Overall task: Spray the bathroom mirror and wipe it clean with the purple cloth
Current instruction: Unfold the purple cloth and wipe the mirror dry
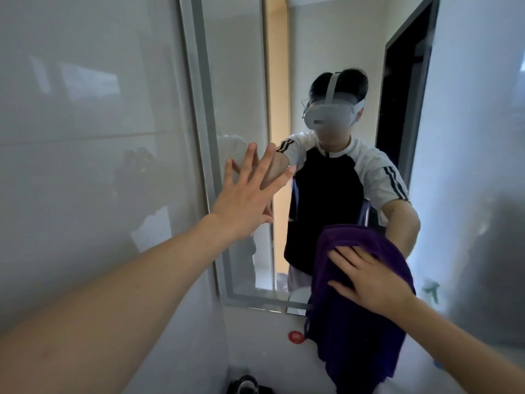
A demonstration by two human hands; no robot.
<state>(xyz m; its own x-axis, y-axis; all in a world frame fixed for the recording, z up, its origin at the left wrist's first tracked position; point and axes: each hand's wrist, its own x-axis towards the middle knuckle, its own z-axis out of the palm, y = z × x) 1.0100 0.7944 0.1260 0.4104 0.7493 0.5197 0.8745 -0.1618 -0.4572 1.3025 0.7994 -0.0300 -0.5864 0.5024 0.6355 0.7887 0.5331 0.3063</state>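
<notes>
The bathroom mirror (335, 46) fills the middle of the view, with a frosted grey border on its left and bottom edges. My left hand (244, 200) is flat against the glass near the left border, fingers spread, holding nothing. My right hand (372, 280) presses the purple cloth (355, 331) against the lower right part of the mirror. The cloth hangs down past the mirror's bottom edge. A faint green spray bottle (431, 291) shows at the right, blurred, as a reflection or on the wall side; I cannot tell which.
Glossy white wall tiles (85, 137) lie left of the mirror. Below the mirror is a red round sticker (296, 336) on the wall, and a dark object (245, 385) sits at the bottom edge. The mirror reflects a person in a headset and a dark doorway (397, 95).
</notes>
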